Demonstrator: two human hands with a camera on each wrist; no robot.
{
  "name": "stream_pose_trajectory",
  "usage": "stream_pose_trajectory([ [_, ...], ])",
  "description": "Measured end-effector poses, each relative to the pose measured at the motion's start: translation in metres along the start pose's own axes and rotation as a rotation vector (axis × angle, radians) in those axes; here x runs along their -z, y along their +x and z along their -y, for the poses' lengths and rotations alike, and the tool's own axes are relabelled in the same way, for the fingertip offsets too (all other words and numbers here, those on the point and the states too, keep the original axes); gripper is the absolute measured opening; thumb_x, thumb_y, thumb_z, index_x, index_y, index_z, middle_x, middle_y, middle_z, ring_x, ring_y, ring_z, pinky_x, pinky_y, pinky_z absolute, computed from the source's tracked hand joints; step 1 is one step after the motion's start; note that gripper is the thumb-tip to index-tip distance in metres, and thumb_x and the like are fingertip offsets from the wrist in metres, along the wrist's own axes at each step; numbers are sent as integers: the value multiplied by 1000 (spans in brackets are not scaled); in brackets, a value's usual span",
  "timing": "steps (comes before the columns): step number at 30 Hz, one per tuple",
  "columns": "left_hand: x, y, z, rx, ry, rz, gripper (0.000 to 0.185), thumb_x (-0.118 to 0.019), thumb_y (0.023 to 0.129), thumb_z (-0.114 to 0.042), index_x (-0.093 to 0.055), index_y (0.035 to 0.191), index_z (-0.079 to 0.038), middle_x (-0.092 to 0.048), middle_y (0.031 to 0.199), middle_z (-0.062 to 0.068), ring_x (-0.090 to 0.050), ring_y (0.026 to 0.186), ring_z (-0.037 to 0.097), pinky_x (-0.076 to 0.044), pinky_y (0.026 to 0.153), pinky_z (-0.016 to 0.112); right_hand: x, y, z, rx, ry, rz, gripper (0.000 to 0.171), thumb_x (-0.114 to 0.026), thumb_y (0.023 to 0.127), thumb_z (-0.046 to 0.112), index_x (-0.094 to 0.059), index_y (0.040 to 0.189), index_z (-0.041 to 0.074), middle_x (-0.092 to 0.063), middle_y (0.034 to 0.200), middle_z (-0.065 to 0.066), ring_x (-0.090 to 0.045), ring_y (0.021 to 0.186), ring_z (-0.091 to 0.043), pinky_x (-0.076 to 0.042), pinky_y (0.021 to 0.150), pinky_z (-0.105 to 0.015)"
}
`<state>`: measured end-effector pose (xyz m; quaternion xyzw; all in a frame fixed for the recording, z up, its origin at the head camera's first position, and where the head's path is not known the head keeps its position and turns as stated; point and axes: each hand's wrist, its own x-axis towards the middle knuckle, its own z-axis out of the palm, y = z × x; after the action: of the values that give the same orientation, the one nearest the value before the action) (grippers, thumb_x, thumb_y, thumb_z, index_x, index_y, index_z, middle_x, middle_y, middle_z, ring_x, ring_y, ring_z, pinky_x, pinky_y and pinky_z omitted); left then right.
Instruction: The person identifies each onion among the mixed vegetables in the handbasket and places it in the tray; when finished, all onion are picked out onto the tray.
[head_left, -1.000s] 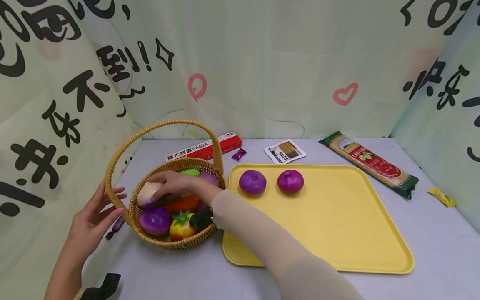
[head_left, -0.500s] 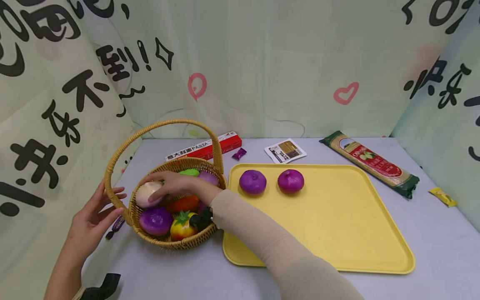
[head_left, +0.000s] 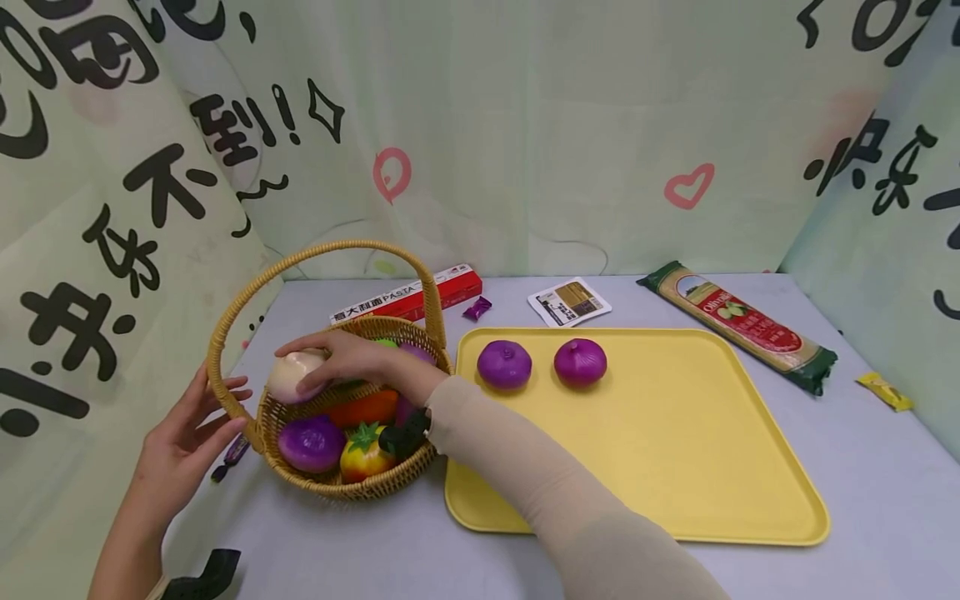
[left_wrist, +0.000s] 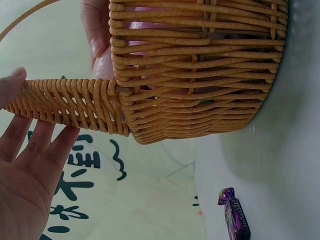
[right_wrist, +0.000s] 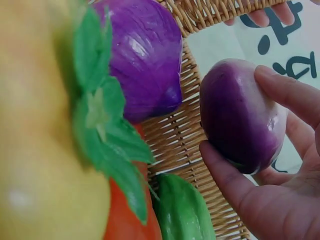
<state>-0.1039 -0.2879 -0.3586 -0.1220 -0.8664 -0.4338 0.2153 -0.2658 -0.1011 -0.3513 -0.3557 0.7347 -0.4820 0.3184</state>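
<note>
My right hand [head_left: 352, 362] grips a smooth, egg-shaped turnip [right_wrist: 240, 115], white shading into purple, between thumb and fingers. It is at the left rim of the wicker basket [head_left: 352, 493], beside the handle's base. My left hand [head_left: 176, 442] holds the lower left of the basket handle [left_wrist: 70, 102], thumb on one side and fingers on the other. Inside the basket lie a purple onion [head_left: 311, 443], a yellow-red tomato [head_left: 366, 454] with green leaves, an orange carrot [head_left: 365, 408] and a green vegetable [right_wrist: 182, 212]. My right hand and wrist hide part of the contents.
A yellow tray [head_left: 637, 450] bears two purple onions [head_left: 505, 364] near its back left. Behind are a red pasta box [head_left: 457, 287], a purple candy [head_left: 477, 308] and a white packet [head_left: 570, 302]. A noodle bag [head_left: 738, 325] and yellow candy [head_left: 885, 392] lie right; a dark wrapped candy [left_wrist: 235, 217] lies left.
My right hand has raised the turnip from among the other vegetables and shifted it slightly left, up to the rim. My left hand keeps its place on the handle.
</note>
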Motion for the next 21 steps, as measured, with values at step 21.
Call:
stream_pose_trajectory([
  [21, 1, 1, -1, 12, 32, 16, 86, -60, 83, 13, -20, 151, -19, -49, 122, -33, -52, 108, -15, -44, 82, 1, 32, -34, 23, 19, -155, -41, 53, -72, 81, 31, -54, 131, 34, -54, 126, 3, -50, 107, -14, -46, 87, -23],
])
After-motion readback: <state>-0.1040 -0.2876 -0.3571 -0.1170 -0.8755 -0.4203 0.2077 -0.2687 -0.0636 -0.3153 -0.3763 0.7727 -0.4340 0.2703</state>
